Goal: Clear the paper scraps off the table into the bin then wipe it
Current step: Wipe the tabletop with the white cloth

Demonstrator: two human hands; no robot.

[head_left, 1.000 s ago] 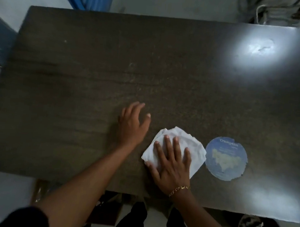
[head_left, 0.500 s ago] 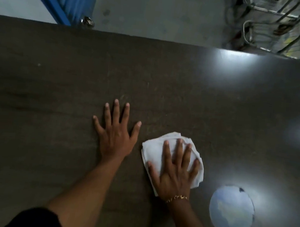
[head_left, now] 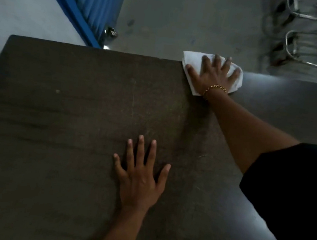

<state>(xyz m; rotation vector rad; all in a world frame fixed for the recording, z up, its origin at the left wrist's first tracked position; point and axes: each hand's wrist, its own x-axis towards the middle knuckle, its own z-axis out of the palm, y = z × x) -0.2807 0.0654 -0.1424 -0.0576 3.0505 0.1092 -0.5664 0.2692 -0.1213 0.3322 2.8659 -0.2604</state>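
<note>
Cloth (head_left: 193, 62), white and crumpled, sits at the far edge of the counter (head_left: 56, 129), right of centre. Part of it pokes past the rim over the grey floor (head_left: 183, 15).

Your right hand (head_left: 212, 74) is flat on top of the cloth, fingers spread and straight, pressing down. Nothing is curled round it or pinched. That arm reaches well forward across the counter, with a gold bracelet (head_left: 216, 87) at the wrist and a black sleeve (head_left: 292, 190) higher up.

Your left hand (head_left: 140, 182) lies palm-down on the bare counter, nearer you and well apart from the cloth, fingers spread and straight, holding nothing.

Counter top is dark brown on the left and shows a grey sheen on the right.

Beyond the far edge there's a blue panel (head_left: 91, 7) upper left and metal tube frames (head_left: 307, 37) upper right — blurred, can't tell what they are.
</note>
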